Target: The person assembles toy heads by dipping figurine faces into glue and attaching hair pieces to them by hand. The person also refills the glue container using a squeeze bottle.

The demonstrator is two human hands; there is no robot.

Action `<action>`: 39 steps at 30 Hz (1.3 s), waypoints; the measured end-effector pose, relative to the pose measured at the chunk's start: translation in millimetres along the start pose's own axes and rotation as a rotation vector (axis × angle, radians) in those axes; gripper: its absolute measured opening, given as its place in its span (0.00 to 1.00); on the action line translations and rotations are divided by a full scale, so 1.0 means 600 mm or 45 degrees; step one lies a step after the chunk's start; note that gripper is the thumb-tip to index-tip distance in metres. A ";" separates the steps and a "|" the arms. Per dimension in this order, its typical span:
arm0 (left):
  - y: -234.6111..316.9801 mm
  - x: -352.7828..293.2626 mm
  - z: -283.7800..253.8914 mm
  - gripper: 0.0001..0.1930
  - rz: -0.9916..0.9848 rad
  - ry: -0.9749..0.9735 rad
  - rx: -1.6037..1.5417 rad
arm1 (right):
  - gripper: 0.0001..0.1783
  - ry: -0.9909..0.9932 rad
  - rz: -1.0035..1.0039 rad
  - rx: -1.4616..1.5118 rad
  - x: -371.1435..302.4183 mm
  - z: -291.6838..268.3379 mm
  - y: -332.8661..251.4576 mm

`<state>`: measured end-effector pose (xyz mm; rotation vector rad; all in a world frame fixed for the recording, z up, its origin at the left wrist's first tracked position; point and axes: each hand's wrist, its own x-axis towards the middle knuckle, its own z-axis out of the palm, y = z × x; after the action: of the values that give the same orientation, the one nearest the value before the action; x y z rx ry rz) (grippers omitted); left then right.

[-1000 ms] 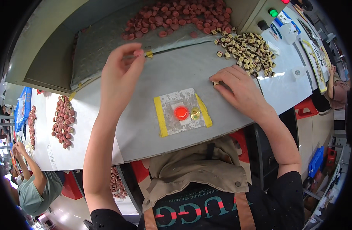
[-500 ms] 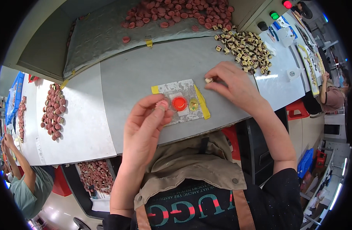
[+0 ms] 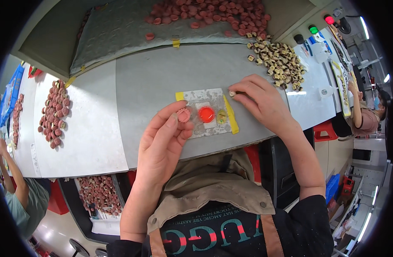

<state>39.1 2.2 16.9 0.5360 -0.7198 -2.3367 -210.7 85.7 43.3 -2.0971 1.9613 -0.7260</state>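
Note:
Between the thumb and fingers of my left hand (image 3: 162, 139) is a small pink scalloped cup (image 3: 183, 115), its hollow face showing. My right hand (image 3: 261, 102) pinches a small cream-and-dark piece (image 3: 232, 93) at its fingertips, beyond the mat's right side. Between the hands lies a grey speckled mat (image 3: 200, 95) edged with yellow tape. On the mat sit a round bright-red dish (image 3: 206, 114) and, to its right, a small yellow-green oval piece (image 3: 221, 117). My left fingertips are over the mat's left edge.
Pink cups (image 3: 209, 15) are heaped at the back on a grey-covered shelf (image 3: 115, 40). Cream-and-dark pieces (image 3: 282, 64) are piled right of it. Filled pink pieces (image 3: 55, 113) lie at left; more fill a drawer (image 3: 100, 197) below. Co-workers sit at both sides.
The pink cup in my left hand has been turned so its hollow face shows. My right hand keeps its pinch, almost in place. The whole view has shifted slightly.

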 end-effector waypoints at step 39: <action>-0.001 0.006 -0.019 0.16 0.012 -0.063 -0.071 | 0.12 -0.104 -0.202 -0.080 0.037 0.045 -0.082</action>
<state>42.1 -3.9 7.3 0.4508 -0.6761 -2.3613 -154.5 64.5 47.0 -2.3013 1.8142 -0.6025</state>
